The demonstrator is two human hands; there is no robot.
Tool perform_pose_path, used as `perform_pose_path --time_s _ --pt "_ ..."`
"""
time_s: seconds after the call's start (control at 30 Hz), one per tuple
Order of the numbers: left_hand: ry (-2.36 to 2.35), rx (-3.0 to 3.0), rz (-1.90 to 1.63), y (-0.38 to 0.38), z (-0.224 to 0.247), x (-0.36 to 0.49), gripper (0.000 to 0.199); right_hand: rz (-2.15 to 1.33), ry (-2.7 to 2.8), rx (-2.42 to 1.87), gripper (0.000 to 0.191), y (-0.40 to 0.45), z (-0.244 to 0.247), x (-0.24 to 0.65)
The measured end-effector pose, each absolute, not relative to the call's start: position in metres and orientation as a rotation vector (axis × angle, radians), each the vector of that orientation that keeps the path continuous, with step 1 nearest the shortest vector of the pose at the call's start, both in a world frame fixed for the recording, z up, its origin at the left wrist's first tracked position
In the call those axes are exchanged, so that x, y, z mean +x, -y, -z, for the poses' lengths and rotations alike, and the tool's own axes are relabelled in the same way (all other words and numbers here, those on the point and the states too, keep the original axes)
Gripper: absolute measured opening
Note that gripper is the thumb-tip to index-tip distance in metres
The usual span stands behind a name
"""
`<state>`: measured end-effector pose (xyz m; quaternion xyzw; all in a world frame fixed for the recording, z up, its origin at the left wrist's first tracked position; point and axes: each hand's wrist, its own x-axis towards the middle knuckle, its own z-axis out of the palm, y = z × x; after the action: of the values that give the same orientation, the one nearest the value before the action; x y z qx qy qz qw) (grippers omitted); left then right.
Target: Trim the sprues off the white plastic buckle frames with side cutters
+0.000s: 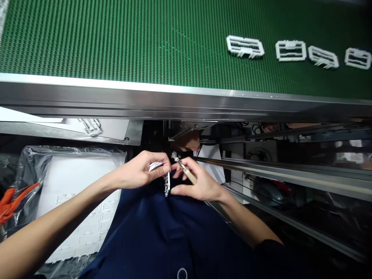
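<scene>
Pinching a white plastic frame (pixel 166 185) upright between the thumb and curled fingers of the left hand (pixel 139 170), just above the navy shirt (pixel 162 232). Pinching a slim tan-handled tool (pixel 187 173) between the thumb and fingertips of the right hand (pixel 202 184), with the metal tip pointing toward 10 o'clock, just beside the frame; contact not clear. Gripping low on the handle, with both hands nearly touching, for steady control. Lying at 1 o'clock on the green conveyor belt (pixel 116 38), beyond a steel rail (pixel 174 100): 4 more white frames (pixel 290 51). Resting at 9 o'clock: orange-handled cutters (pixel 11 201).
</scene>
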<state>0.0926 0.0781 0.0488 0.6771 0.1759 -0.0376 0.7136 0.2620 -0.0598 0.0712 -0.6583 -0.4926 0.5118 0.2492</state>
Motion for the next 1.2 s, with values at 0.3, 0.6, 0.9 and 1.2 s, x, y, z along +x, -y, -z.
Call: perform_pose_path --time_s 0.3,0.6,0.9,1.2 --pt "-0.576 1.281 -0.013 -0.074 -0.024 0.095 0.048 -1.236 0.840 -1.918 0.058 0.068 -0.045 0.227" --pt "-0.477 0.830 -0.010 -0.050 -0.004 0.091 0.038 -1.124 0.886 -2.105 0.064 0.059 -0.049 0.217" --pt "-0.540 0.479 -0.159 -0.056 0.010 0.088 0.045 -0.796 1.340 -2.024 0.032 0.063 -0.068 0.253" --pt "-0.581 0.420 -0.084 -0.057 0.000 0.089 0.048 -0.575 1.996 -2.138 0.027 0.052 -0.075 0.288"
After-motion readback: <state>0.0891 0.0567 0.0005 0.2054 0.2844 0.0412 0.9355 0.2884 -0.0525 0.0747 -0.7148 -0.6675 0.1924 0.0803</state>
